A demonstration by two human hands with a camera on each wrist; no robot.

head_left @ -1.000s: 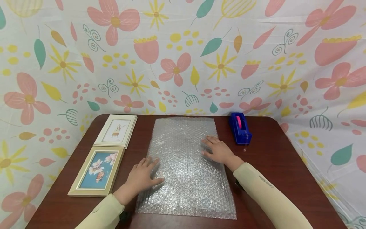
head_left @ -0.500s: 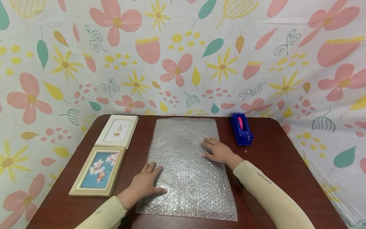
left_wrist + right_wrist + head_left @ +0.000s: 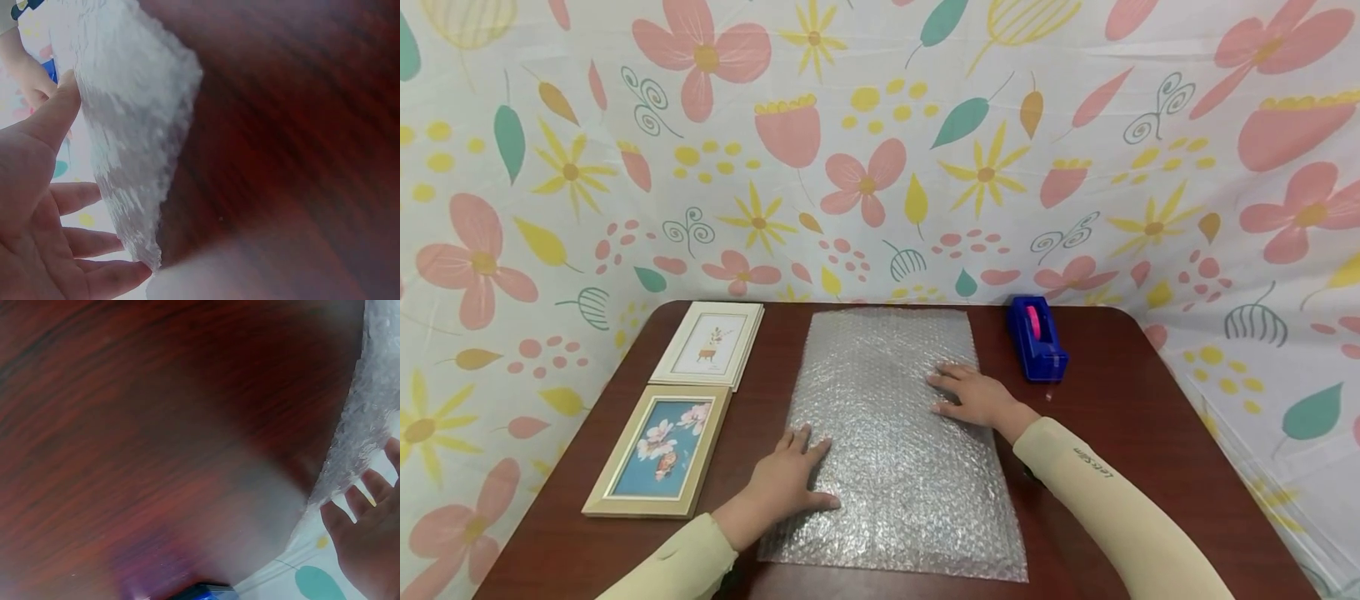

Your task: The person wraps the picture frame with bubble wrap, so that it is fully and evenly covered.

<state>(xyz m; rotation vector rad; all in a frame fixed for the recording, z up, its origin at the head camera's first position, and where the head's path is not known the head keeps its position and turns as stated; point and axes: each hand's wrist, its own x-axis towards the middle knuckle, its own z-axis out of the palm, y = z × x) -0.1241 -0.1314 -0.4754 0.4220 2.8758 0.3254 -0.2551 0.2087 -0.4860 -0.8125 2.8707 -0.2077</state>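
Left hand [image 3: 781,485] is sliding toward the near edge of the table [image 3: 1120,400] — it and right hand [image 3: 976,398] are touching bubble wrap [image 3: 891,467], fingers extended, gripping nothing — floral cloth [image 3: 880,108] hanging behind.

Your head camera looks forward and down from up high, across the table [image 3: 1127,408] to the flowery cloth [image 3: 880,108]. Your wrist cameras sit close and tilted, one looking past your left hand [image 3: 784,485], one past your right hand [image 3: 981,400]. All three views share the bubble wrap [image 3: 887,467] and some cloth.
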